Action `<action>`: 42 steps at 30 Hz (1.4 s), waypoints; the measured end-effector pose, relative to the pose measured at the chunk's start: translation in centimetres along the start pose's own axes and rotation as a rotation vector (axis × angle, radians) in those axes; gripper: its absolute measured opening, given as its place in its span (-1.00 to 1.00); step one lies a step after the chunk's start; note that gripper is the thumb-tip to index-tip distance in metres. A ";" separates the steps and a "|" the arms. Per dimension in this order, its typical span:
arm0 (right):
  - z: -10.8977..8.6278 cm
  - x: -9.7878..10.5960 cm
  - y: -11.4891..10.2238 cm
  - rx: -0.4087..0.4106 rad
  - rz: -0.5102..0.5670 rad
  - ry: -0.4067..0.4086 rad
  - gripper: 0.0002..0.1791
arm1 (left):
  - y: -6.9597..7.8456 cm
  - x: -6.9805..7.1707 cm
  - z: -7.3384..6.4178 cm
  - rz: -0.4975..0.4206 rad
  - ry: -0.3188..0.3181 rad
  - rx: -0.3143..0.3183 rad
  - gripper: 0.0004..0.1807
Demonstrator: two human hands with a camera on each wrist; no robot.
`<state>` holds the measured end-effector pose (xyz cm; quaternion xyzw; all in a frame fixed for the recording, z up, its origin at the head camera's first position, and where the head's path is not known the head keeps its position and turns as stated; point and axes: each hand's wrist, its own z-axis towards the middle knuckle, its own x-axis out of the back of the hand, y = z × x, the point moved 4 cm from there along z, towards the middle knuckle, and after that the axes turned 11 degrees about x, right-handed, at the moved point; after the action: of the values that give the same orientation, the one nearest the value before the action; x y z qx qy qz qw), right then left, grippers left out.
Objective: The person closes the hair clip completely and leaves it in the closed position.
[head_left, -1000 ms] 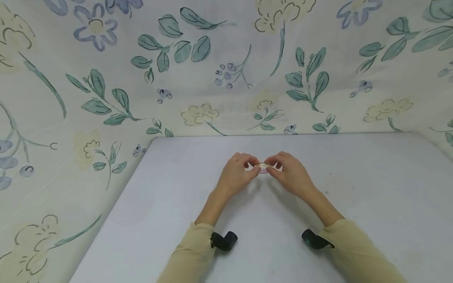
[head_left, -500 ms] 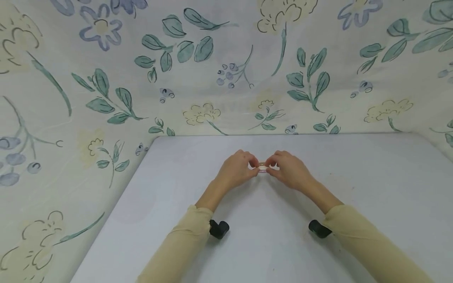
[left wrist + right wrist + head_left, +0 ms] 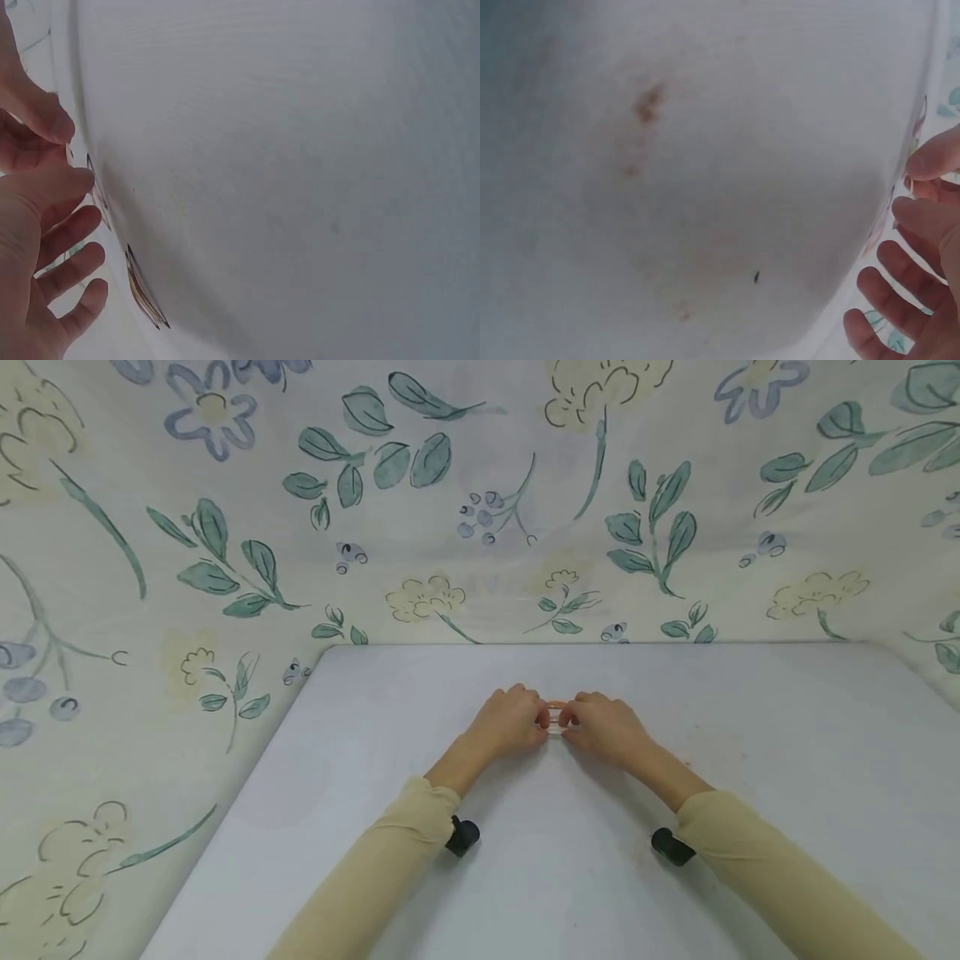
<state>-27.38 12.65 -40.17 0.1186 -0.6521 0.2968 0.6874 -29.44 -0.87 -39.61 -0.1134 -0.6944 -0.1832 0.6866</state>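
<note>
Near the far side of the white table, my left hand (image 3: 513, 718) and right hand (image 3: 603, 727) come together, fingertips a small gap apart. Each pinches an end of a thin pale band (image 3: 555, 732) that spans the gap. Behind it an orange band (image 3: 556, 704) shows between the hands. The left wrist view has a bundle of thin dark and brown bands (image 3: 142, 292) on the table, beside the left hand (image 3: 56, 217), whose other fingers are loosely bent. In the right wrist view the right hand (image 3: 915, 270) meets the left at the thumbs; the held piece is mostly hidden.
The white table (image 3: 555, 852) ends at a back edge against floral cloth (image 3: 480, 510). Black cameras (image 3: 462, 837) sit at both wrists, under pale yellow sleeves (image 3: 375, 868). Small brownish stains (image 3: 649, 105) and a dark speck (image 3: 756, 277) mark the tabletop.
Both hands have lowered slightly toward the table and tilted, fingers now pointing more downward. The forearms have spread outward and forward. The bands between the fingers appear farther apart, with orange showing behind.
</note>
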 end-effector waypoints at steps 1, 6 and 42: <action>0.1 -0.1 0.0 -0.002 -0.002 -0.009 -0.87 | 0.1 0.0 0.1 0.025 0.005 -0.007 -0.90; 0.3 -0.4 0.1 -0.011 0.005 -0.036 -0.85 | 0.2 -0.1 0.1 0.068 0.011 -0.013 -0.93; 0.5 -1.2 0.3 0.009 -0.007 0.003 -0.85 | 0.3 0.0 -0.1 0.052 -0.024 0.000 -0.92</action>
<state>-27.93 12.32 -41.35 0.1235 -0.6494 0.2978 0.6888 -29.25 -0.68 -39.60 -0.1338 -0.6994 -0.1638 0.6827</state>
